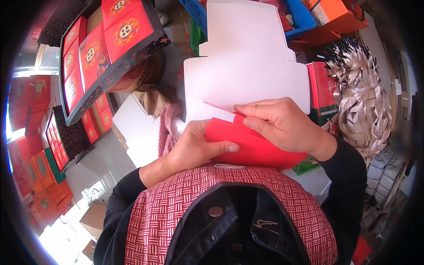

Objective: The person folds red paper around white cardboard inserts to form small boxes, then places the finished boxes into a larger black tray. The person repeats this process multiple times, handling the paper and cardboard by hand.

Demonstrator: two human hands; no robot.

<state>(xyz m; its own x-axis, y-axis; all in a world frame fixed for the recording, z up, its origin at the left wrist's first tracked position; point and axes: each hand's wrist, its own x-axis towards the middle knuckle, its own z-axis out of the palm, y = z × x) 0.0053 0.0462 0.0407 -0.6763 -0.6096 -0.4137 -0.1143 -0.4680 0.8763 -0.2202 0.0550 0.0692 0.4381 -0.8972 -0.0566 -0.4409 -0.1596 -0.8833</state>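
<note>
In front of my apron I hold a large flat cardboard box blank (245, 48), white on the inside, its cut flaps spreading away from me. The panel nearest me is bent up and shows its red outer face. My left hand (201, 145) grips this panel at its left end, thumb lying on the red side and the other fingers mostly hidden behind it. With thumb and forefinger, my right hand (280, 126) pinches the panel's upper edge beside a narrow white flap (219, 113). Both hands are closed on the card.
At the upper left a dark tray (117, 66) carries several red printed boxes (91, 54). A thick bundle of pale ribbons (362, 101) hangs at the right, next to a red and green box (321, 88). Blue crates (301, 20) and orange boxes (333, 17) stand beyond.
</note>
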